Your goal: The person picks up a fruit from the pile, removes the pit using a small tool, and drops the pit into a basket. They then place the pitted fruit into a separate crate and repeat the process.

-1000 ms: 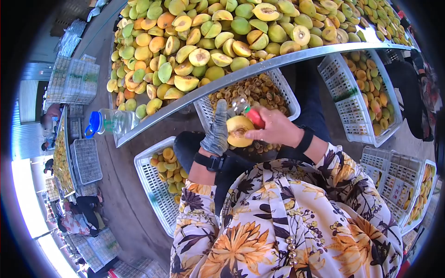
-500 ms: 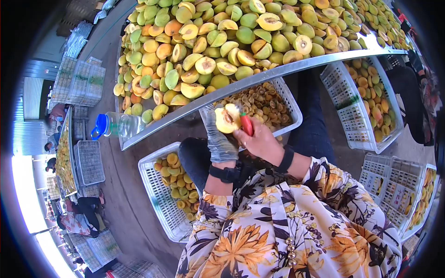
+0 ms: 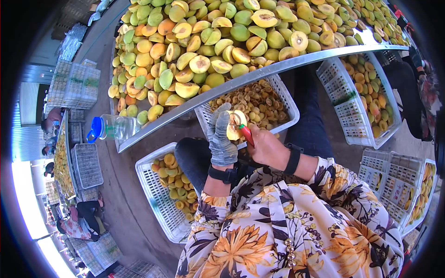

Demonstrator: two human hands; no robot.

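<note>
My left hand (image 3: pixel 222 141), in a grey striped glove, grips a yellow peach half (image 3: pixel 234 125) with its cut face turned to the right. In my bare right hand (image 3: pixel 270 148) is a small red-handled tool (image 3: pixel 246 135) with a green collar. Its tip meets the cut face near the middle, and the working end is hard to make out. Both hands are above the near side of a white crate (image 3: pixel 291 110) of cut-out peach centres and stones (image 3: pixel 264 104), just below the metal table edge (image 3: pixel 259 73).
Halved peaches (image 3: pixel 199 64) heap the table. A blue-lidded plastic jug (image 3: pixel 116 127) stands at its left corner. White crates of peach halves stand by my left leg (image 3: pixel 157 204) and to the right (image 3: pixel 366 97). Stacked crates (image 3: pixel 76 85) and other people (image 3: pixel 85 217) are at left.
My right hand has moved slightly right and down. The peach half has turned more edge-on, and my left fingers now show upright behind it. The view has shifted a little.
</note>
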